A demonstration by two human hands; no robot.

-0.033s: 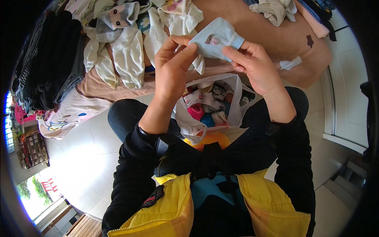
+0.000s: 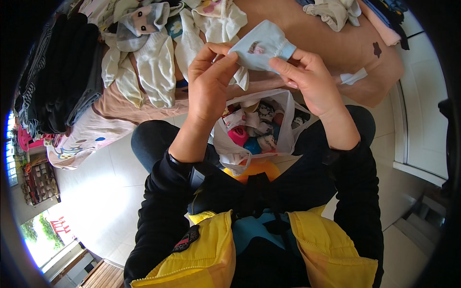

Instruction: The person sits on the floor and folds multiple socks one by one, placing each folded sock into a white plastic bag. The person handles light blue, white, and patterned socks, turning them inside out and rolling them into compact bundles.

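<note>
Stretched between both my hands is a light blue sock (image 2: pixel 259 46) with a small brown and pink patch on it. My left hand (image 2: pixel 211 77) pinches its left end between thumb and fingers. At the cuff end, my right hand (image 2: pixel 309 77) grips it with the thumb in front and the fingers partly hidden behind. Below the sock, between my knees, a white plastic bag (image 2: pixel 283 144) stands open, filled with several rolled, colourful socks (image 2: pixel 254 125). Beyond my left hand, white socks (image 2: pixel 156 67) lie spread over the bed edge.
A brown-pink bedspread (image 2: pixel 297 29) covers the bed in front. Dark folded clothes (image 2: pixel 60 72) are stacked at the far left. Grey-beige socks (image 2: pixel 331 14) lie at the far right, near a white door (image 2: pixel 427 96). A white scrap (image 2: pixel 354 76) rests on the bedspread's edge.
The light blue sock has shifted and tilted very slightly in my fingers. Otherwise my hands and the bag stay where they were.
</note>
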